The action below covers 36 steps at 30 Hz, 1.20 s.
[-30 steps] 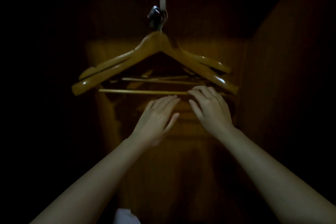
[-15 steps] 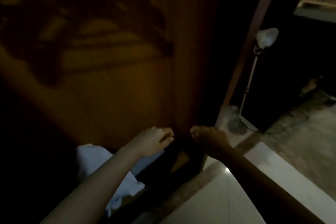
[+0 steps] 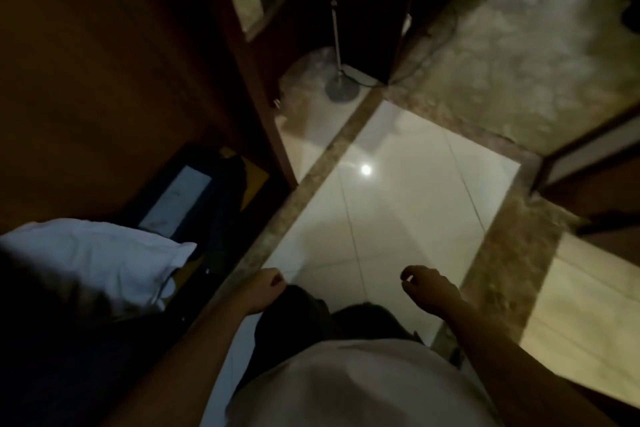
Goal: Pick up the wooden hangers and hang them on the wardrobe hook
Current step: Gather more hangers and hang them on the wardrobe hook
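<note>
No wooden hanger and no wardrobe hook are in view now. I look steeply down at the floor. My left hand (image 3: 265, 291) hangs low at centre-left with its fingers loosely curled and nothing in it. My right hand (image 3: 427, 288) hangs to the right of it, also loosely curled and holding nothing. Both hands are over the pale floor tiles, apart from everything. The dark wooden wardrobe (image 3: 104, 62) fills the upper left, dim and blurred.
A white pillow (image 3: 104, 253) and dark bags (image 3: 207, 198) lie at the wardrobe's foot on the left. A floor lamp's pole and round base (image 3: 341, 88) stand ahead. Glossy white tiles (image 3: 398, 201) with a brown marble border stretch in front. A dark door edge (image 3: 588, 163) is at right.
The view has swung from the hangers on the hook down to the floor. Both hands have dropped from the hanger bar to hang low with curled fingers.
</note>
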{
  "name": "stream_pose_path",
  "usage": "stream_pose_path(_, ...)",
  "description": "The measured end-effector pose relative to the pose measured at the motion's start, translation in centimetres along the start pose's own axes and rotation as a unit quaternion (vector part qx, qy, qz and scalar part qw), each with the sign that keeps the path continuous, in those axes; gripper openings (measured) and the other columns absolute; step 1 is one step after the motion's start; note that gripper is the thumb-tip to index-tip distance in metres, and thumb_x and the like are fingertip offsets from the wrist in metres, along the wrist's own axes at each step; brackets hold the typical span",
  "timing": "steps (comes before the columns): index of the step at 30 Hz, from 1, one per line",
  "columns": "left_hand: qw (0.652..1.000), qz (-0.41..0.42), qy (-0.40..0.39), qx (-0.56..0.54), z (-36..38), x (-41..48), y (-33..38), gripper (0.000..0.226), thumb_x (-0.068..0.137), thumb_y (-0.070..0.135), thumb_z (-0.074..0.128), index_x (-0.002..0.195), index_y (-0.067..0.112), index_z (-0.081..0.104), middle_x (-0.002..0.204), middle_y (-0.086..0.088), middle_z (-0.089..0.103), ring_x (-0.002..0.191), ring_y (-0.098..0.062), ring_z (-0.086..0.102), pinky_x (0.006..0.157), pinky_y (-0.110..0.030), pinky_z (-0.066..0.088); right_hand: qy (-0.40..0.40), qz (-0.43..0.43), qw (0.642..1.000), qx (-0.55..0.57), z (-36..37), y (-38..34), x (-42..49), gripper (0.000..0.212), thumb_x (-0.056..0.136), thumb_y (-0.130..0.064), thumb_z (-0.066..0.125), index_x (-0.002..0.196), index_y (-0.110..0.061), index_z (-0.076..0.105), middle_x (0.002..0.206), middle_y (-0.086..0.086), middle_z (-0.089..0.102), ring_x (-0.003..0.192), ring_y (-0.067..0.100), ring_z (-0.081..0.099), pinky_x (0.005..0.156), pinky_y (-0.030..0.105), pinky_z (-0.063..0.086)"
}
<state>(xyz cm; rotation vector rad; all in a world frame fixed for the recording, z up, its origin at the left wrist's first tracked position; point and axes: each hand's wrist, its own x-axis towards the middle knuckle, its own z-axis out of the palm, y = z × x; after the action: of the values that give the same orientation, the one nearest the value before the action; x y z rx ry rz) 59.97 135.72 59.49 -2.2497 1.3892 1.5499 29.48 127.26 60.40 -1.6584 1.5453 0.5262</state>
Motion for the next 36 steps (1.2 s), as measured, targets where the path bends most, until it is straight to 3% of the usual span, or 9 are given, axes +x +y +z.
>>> stream_pose_path(3, 1.0, -0.029, -0.011, -0.005, 4.6, 0.7, -0.4, 0.03, 0.096, 0.02, 0.044, 0.066, 0.023, 0.041, 0.073, -0.005, 0.049, 0.082, -0.03, 0.056, 0.07, -0.03, 0.039, -0.038, 0.068, 0.996, 0.045, 2.8, 6.8, -1.6, 0.03, 0.095, -0.026, 0.044, 0.118, -0.014, 0.059, 0.12, 0.009, 0.062, 0.104, 0.025, 0.061, 0.084, 0.03, 0.048)
stream_pose_path(6, 0.998, -0.045, -0.049, -0.004, 7.5, 1.5, 1.2, 0.017, 0.097, 0.022, 0.043, 0.09, 0.012, 0.056, 0.1, -0.017, 0.061, 0.099, -0.034, 0.059, 0.077, -0.032, 0.043, -0.054, 0.12, 0.982, 0.132, 5.1, 11.9, -3.2, 0.028, 0.094, -0.014, 0.046, 0.113, -0.002, 0.062, 0.113, 0.013, 0.064, 0.101, 0.029, 0.061, 0.084, 0.033, 0.047)
stream_pose_path(9, 0.997, -0.033, -0.066, 0.019, 8.6, 2.9, 3.9, 0.027, 0.097, 0.021, 0.044, 0.109, 0.002, 0.06, 0.113, -0.017, 0.063, 0.105, -0.031, 0.059, 0.085, -0.034, 0.046, -0.056, 0.153, 0.967, 0.195, 6.3, 15.5, -4.5, 0.025, 0.093, -0.006, 0.046, 0.106, 0.004, 0.065, 0.099, 0.016, 0.06, 0.089, 0.026, 0.056, 0.076, 0.031, 0.043)
stream_pose_path(14, 0.991, -0.01, -0.106, 0.083, 8.2, 6.4, 9.1, 0.026, 0.096, 0.017, 0.045, 0.11, 0.003, 0.061, 0.113, -0.016, 0.064, 0.103, -0.028, 0.06, 0.087, -0.035, 0.047, -0.072, 0.226, 0.937, 0.257, 6.9, 19.4, -5.1, 0.024, 0.091, -0.003, 0.046, 0.085, 0.011, 0.063, 0.089, 0.031, 0.061, 0.082, 0.035, 0.057, 0.066, 0.027, 0.034)
stream_pose_path(18, 0.981, 0.005, -0.139, 0.139, 7.5, 10.0, 13.7, 0.027, 0.096, 0.016, 0.044, 0.112, 0.003, 0.062, 0.115, -0.017, 0.064, 0.102, -0.027, 0.06, 0.081, -0.031, 0.046, -0.052, 0.246, 0.93, 0.27, 4.4, 20.9, -3.2, 0.023, 0.088, -0.001, 0.046, 0.067, 0.003, 0.054, 0.072, 0.017, 0.047, 0.068, 0.024, 0.047, 0.05, 0.02, 0.03)
stream_pose_path(22, 0.978, 0.007, -0.147, 0.146, 5.9, 14.2, 18.8, 0.022, 0.096, 0.018, 0.045, 0.099, 0.007, 0.063, 0.103, -0.014, 0.065, 0.09, -0.024, 0.059, 0.066, -0.026, 0.039, -0.054, 0.246, 0.926, 0.282, -1.0, 22.0, 1.0, 0.027, 0.089, -0.008, 0.048, 0.062, -0.01, 0.053, 0.076, 0.013, 0.057, 0.071, 0.027, 0.057, 0.069, 0.034, 0.049)
stream_pose_path(27, 0.988, 0.004, -0.132, 0.081, 2.8, 18.9, 25.7, 0.023, 0.095, 0.018, 0.045, 0.103, 0.005, 0.062, 0.102, -0.015, 0.064, 0.095, -0.028, 0.062, 0.084, -0.037, 0.052, -0.036, 0.177, 0.954, 0.238, -12.5, 21.0, 7.6, 0.029, 0.095, -0.014, 0.044, 0.116, -0.002, 0.06, 0.118, 0.02, 0.061, 0.108, 0.033, 0.057, 0.088, 0.032, 0.043)
stream_pose_path(31, 0.993, 0.002, -0.107, 0.055, 0.1, 22.2, 30.8, 0.016, 0.095, 0.016, 0.047, 0.096, 0.008, 0.06, 0.091, -0.014, 0.062, 0.087, -0.03, 0.062, 0.089, -0.043, 0.052, 0.033, 0.112, 0.951, 0.287, -21.8, 20.1, 13.3, 0.028, 0.094, -0.012, 0.046, 0.113, 0.001, 0.061, 0.112, 0.022, 0.064, 0.088, 0.025, 0.057, 0.08, 0.033, 0.045)
stream_pose_path(36, 0.995, -0.022, -0.093, 0.014, -2.6, 26.1, 36.5, 0.019, 0.094, 0.015, 0.048, 0.078, 0.017, 0.057, 0.082, -0.01, 0.061, 0.082, -0.028, 0.06, 0.088, -0.049, 0.051, 0.081, 0.056, 0.95, 0.295, -31.8, 20.9, 18.5, 0.029, 0.093, -0.017, 0.047, 0.116, -0.007, 0.06, 0.11, 0.015, 0.064, 0.094, 0.029, 0.062, 0.083, 0.037, 0.051)
